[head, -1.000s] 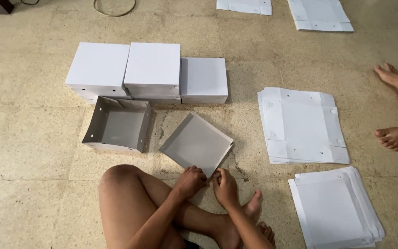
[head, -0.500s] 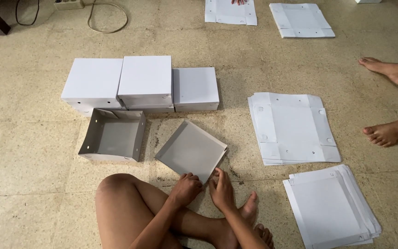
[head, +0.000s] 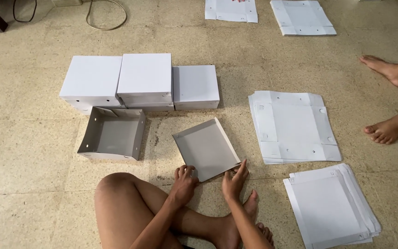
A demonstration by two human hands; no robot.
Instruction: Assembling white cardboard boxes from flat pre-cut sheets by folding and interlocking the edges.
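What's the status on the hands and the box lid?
Left hand and right hand both pressing the grey lid's near edge on the floor. Open box lies left, clear of it.
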